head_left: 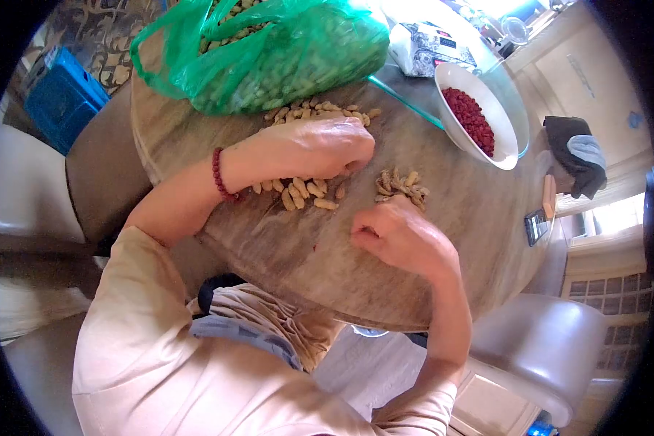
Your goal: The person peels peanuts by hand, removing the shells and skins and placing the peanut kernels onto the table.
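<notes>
My left hand [349,149], with a dark red bead bracelet on its wrist, is closed above the table among unshelled peanuts [296,195]. Whatever its curled fingers hold is hidden. My right hand [396,236] is also closed, its knuckles beside a small heap of what look like peanut shells [402,186]; I cannot make out anything in its fingers. More peanuts [320,110] lie behind my left forearm. They spread in front of a green plastic bag [291,62] full of peanuts.
A white bowl [512,149] of dark red kernels [469,120] stands at the back right. Behind it lies a black-and-white packet [430,49]. A phone [536,227] rests at the right edge of the round table [320,272]. Chairs [538,345] flank it.
</notes>
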The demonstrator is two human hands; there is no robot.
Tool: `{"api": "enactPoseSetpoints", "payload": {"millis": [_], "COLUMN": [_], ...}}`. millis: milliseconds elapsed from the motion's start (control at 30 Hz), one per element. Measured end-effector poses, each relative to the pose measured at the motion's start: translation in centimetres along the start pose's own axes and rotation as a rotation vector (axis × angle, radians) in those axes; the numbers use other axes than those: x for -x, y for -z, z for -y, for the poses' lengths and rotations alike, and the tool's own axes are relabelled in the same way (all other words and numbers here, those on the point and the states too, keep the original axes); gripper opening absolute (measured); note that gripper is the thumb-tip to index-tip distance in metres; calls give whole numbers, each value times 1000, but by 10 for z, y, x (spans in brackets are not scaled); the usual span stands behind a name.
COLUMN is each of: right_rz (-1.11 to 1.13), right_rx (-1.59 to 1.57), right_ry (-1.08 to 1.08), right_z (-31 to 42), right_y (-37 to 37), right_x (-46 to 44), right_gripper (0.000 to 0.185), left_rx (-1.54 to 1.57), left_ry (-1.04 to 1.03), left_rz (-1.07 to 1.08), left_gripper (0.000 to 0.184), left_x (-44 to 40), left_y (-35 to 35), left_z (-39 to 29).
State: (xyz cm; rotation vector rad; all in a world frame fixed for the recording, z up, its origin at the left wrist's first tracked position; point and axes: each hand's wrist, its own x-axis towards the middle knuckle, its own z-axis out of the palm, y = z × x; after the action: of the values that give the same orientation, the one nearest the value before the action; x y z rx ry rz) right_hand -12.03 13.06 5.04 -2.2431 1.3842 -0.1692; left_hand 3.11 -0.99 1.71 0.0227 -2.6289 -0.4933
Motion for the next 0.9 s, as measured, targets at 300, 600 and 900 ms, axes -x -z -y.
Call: {"api": "enactPoseSetpoints", "payload": {"millis": [300,600,900], "right_rz": [-148,-297,-523], "right_rx": [-1511,-1785,-1464], "right_ry": [-123,-76,-77], "right_z": [-28,-52,-32], "right_y": [37,30,24], "right_x": [9,2,0], "right_gripper": [8,10,12], "left_rx": [757,1330,1784], "left_ry": [286,361,569], "left_rz": [-228,-306,-373], "left_gripper": [17,15,10], "left_x": [-22,-22,-22], "left_y": [22,13,-2], "left_z": [-23,-24,-21]}}
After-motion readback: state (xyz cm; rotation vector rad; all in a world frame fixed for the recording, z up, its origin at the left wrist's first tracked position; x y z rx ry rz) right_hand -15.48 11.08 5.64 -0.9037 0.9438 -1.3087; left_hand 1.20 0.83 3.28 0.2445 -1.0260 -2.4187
